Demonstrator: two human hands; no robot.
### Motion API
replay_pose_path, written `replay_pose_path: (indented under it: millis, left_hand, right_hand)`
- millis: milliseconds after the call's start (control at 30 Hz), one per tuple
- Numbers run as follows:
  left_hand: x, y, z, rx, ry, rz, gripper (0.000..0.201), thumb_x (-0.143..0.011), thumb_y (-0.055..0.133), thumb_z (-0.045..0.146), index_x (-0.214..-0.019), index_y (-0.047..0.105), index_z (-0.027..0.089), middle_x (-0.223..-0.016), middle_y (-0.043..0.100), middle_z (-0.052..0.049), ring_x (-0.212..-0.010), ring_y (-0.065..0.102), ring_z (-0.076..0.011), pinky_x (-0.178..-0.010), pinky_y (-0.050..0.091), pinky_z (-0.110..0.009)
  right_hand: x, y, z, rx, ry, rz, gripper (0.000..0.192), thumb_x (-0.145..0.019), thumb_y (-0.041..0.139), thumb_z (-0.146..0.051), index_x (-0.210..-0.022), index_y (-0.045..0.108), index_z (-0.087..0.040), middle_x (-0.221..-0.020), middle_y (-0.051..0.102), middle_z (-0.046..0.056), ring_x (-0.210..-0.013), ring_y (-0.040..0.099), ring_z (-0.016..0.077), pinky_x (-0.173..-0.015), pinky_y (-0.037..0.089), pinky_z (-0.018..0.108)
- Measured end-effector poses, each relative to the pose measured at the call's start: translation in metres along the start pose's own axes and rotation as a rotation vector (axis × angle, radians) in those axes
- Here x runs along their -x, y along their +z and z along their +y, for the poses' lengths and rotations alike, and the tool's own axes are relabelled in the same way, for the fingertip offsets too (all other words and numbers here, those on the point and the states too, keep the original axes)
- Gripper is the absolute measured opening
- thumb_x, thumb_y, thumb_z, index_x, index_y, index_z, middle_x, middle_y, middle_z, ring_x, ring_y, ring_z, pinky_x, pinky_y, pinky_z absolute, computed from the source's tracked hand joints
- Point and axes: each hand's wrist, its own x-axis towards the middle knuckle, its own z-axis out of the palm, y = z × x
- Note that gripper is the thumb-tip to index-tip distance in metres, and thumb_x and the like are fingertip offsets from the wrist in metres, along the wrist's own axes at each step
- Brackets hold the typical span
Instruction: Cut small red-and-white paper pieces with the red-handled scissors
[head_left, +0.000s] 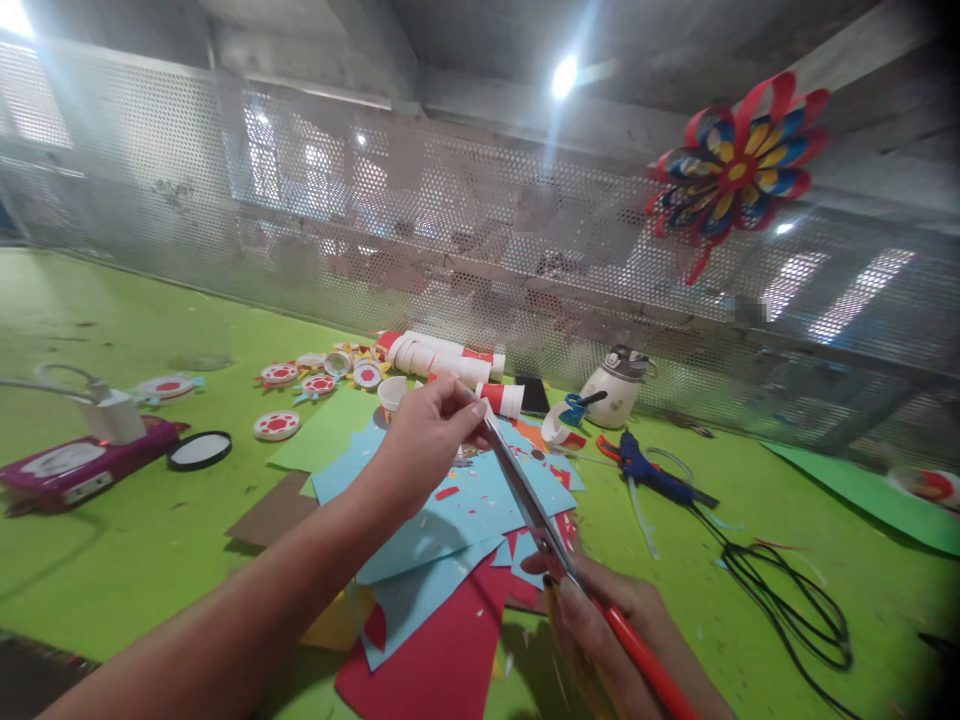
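Observation:
My right hand (pixel 592 610) is wrapped round a pair of scissors (pixel 536 510) with a red handle, their long metal blades pointing up and away from me. At the blade tips, my left hand (pixel 442 425) is closed in a pinch. What it holds is too small and hidden to name; something whitish shows by the fingertips. Beneath both hands lie overlapping sheets of light blue paper (pixel 427 535) strewn with red and white snippets. A red sheet (pixel 427 650) sticks out nearest me. Just beyond my left fingers lies a red and white paper cup (pixel 501 400).
Stacked paper cups (pixel 442 357) lie at the back, with round flower-patterned pieces (pixel 277 425) to their left. A glue gun (pixel 652 475) and its coiled cable (pixel 787 600) are on the right, near a white jug (pixel 611 390). A purple power strip (pixel 90 460) sits left.

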Motion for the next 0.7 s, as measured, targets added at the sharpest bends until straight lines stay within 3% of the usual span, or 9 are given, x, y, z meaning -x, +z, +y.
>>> replay_pose_path:
  millis: [700]
  left_hand:
    - [0.0013, 0.0017, 0.0007, -0.003, -0.007, 0.021, 0.015, -0.076, 0.059, 0.015, -0.063, 0.051, 0.017, -0.056, 0.058, 0.002, -0.054, 0.056, -0.0093, -0.058, 0.048, -0.024]
  right_hand:
    - [-0.0008, 0.0026, -0.0021, -0.013, -0.010, 0.023, 0.046, -0.086, 0.043, -0.058, -0.086, 0.062, -0.015, -0.054, 0.029, -0.006, -0.048, 0.027, 0.0103, -0.043, 0.019, 0.024]
